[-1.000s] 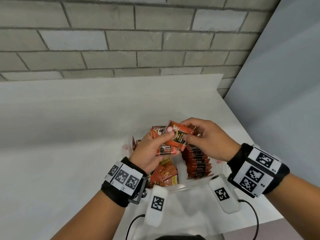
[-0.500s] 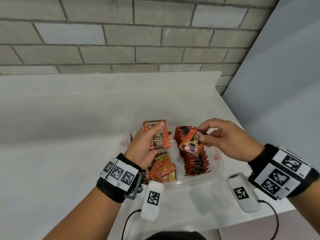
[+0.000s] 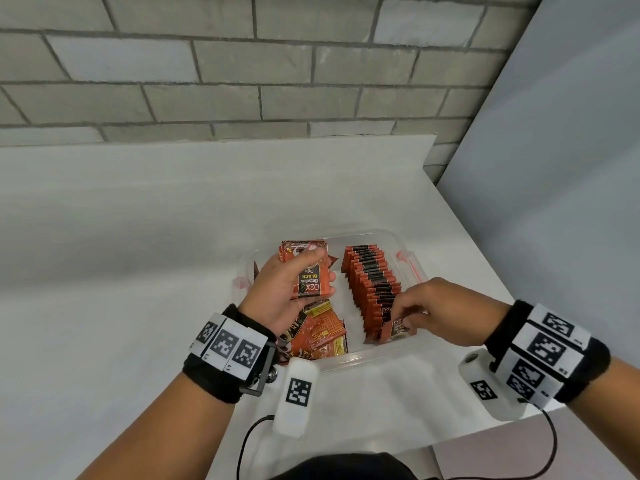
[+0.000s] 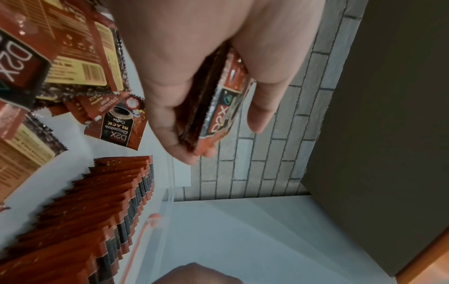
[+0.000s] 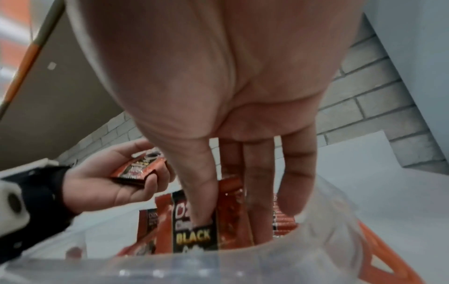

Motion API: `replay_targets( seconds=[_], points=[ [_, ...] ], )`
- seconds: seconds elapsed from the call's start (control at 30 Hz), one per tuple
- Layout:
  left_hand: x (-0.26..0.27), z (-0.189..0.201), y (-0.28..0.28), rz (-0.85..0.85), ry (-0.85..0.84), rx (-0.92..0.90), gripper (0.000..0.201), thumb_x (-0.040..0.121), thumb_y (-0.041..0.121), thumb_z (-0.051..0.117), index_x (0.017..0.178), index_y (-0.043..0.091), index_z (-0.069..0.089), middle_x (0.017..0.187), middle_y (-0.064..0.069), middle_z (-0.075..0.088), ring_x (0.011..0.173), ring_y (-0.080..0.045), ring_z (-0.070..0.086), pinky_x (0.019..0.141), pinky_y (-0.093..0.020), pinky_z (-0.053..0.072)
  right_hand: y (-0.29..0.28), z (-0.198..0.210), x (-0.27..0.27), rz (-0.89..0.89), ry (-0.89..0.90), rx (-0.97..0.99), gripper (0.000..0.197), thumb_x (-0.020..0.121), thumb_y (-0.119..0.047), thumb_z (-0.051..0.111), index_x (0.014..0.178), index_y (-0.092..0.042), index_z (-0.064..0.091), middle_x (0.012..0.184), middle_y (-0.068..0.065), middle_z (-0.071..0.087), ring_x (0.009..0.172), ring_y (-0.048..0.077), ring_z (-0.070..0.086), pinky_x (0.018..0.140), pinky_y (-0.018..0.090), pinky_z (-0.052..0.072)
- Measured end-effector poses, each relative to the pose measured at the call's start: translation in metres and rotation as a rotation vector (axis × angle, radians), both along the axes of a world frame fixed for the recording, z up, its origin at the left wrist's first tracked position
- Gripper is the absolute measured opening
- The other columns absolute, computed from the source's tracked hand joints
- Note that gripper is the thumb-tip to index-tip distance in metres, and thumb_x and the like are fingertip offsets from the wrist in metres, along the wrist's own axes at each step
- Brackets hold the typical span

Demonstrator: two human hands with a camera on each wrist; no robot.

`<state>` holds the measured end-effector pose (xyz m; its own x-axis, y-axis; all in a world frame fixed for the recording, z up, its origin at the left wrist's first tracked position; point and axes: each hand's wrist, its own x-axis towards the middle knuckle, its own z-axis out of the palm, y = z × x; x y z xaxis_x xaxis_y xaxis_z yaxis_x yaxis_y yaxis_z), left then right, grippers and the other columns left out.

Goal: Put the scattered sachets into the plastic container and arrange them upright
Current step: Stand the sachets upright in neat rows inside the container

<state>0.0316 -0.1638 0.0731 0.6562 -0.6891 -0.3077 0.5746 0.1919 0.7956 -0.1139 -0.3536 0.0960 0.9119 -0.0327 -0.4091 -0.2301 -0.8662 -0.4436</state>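
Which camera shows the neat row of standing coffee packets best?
The head view: the whole upright sachet row shows inside the clear plastic container. The left wrist view shows most of it from the side; the right wrist view shows only its near end behind the right hand.

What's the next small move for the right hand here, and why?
Probably release and draw back. The right hand pinches one sachet standing at the near end of the upright row inside the plastic container. The left hand holds a stack of sachets, likely the next source.
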Motion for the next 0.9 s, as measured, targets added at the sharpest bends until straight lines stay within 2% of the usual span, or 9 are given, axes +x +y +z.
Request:
replay_targets(
  seconds=[0.13, 0.23, 0.27, 0.4, 0.5, 0.6, 0.73, 0.83, 0.9],
  points=[
    [0.000, -0.001, 0.001, -0.020, -0.013, 0.003, 0.032, 0.071, 0.023, 0.067, 0.100, 0.009, 0.063, 0.077, -0.005, 0.069, 0.071, -0.018, 0.067, 0.070, -0.035, 0.057, 0.004, -0.009, 0.003, 0.095, -0.018, -0.184, 0.020, 0.090, -0.013, 0.059, 0.102, -0.022, 0.072, 0.088, -0.019, 0.044, 0.089, 0.006, 0.048, 0.074, 0.012, 0.036],
    [0.000, -0.003, 0.001, -0.016, -0.009, 0.006, 0.033, 0.072, 0.022, 0.068, 0.103, 0.009, 0.063, 0.078, -0.006, 0.069, 0.072, -0.019, 0.068, 0.068, -0.035, 0.058, 0.007, -0.013, 0.005, 0.134, -0.035, -0.291, 0.020, 0.089, -0.017, 0.060, 0.102, -0.025, 0.071, 0.094, -0.013, 0.054, 0.090, 0.010, 0.054, 0.077, 0.020, 0.041],
    [0.000, -0.003, 0.001, -0.016, -0.009, 0.008, 0.032, 0.073, 0.021, 0.067, 0.102, 0.009, 0.063, 0.079, -0.006, 0.069, 0.072, -0.019, 0.068, 0.068, -0.034, 0.058, 0.008, -0.013, 0.006, 0.131, -0.030, -0.309, 0.017, 0.088, -0.017, 0.060, 0.100, -0.023, 0.070, 0.091, -0.012, 0.057, 0.087, 0.010, 0.056, 0.074, 0.020, 0.041],
    [0.000, -0.003, 0.000, -0.018, -0.009, 0.022, 0.025, 0.077, 0.019, 0.067, 0.100, 0.010, 0.063, 0.078, -0.006, 0.070, 0.073, -0.020, 0.068, 0.067, -0.034, 0.058, 0.009, -0.012, 0.010, 0.153, -0.024, -0.377, 0.006, 0.083, -0.016, 0.062, 0.082, -0.022, 0.061, 0.076, -0.015, 0.053, 0.073, 0.008, 0.052, 0.058, 0.012, 0.028],
    [0.000, -0.003, 0.000, -0.021, -0.006, 0.026, 0.025, 0.077, 0.020, 0.067, 0.100, 0.010, 0.063, 0.080, -0.007, 0.070, 0.074, -0.021, 0.067, 0.067, -0.035, 0.058, 0.010, -0.012, 0.014, 0.184, 0.013, -0.428, 0.012, 0.083, -0.015, 0.063, 0.077, -0.024, 0.059, 0.075, -0.015, 0.052, 0.071, 0.005, 0.047, 0.062, 0.018, 0.029],
    [0.000, -0.002, 0.000, -0.032, -0.012, 0.033, 0.032, 0.071, 0.023, 0.069, 0.100, 0.010, 0.063, 0.080, -0.006, 0.070, 0.075, -0.021, 0.067, 0.071, -0.037, 0.058, 0.012, -0.011, 0.018, 0.235, 0.049, -0.459, 0.014, 0.083, -0.012, 0.062, 0.076, -0.023, 0.060, 0.082, -0.010, 0.061, 0.072, 0.006, 0.047, 0.064, 0.021, 0.030],
    [0.000, -0.002, 0.000, -0.034, -0.005, 0.046, 0.030, 0.073, 0.022, 0.068, 0.100, 0.010, 0.064, 0.079, -0.006, 0.070, 0.074, -0.021, 0.068, 0.072, -0.038, 0.057, 0.012, -0.012, 0.022, 0.244, 0.092, -0.438, 0.012, 0.084, -0.011, 0.062, 0.078, -0.021, 0.063, 0.084, -0.008, 0.064, 0.071, 0.007, 0.049, 0.055, 0.011, 0.024],
    [0.000, -0.001, 0.000, -0.025, 0.020, 0.064, 0.021, 0.084, 0.018, 0.064, 0.102, 0.007, 0.063, 0.081, -0.009, 0.070, 0.072, -0.021, 0.068, 0.066, -0.036, 0.058, 0.007, -0.011, 0.024, 0.180, 0.142, -0.334, 0.002, 0.083, -0.015, 0.068, 0.083, -0.017, 0.067, 0.079, -0.010, 0.060, 0.073, 0.008, 0.054, 0.055, 0.011, 0.032],
    [0.001, -0.001, 0.000, -0.022, 0.027, 0.084, 0.016, 0.088, 0.017, 0.061, 0.101, 0.007, 0.063, 0.082, -0.010, 0.070, 0.073, -0.022, 0.068, 0.067, -0.037, 0.058, 0.004, -0.008, 0.025, 0.136, 0.189, -0.240, 0.005, 0.083, -0.019, 0.070, 0.087, -0.017, 0.070, 0.083, -0.008, 0.064, 0.075, 0.008, 0.057, 0.059, 0.011, 0.036]
  ],
)
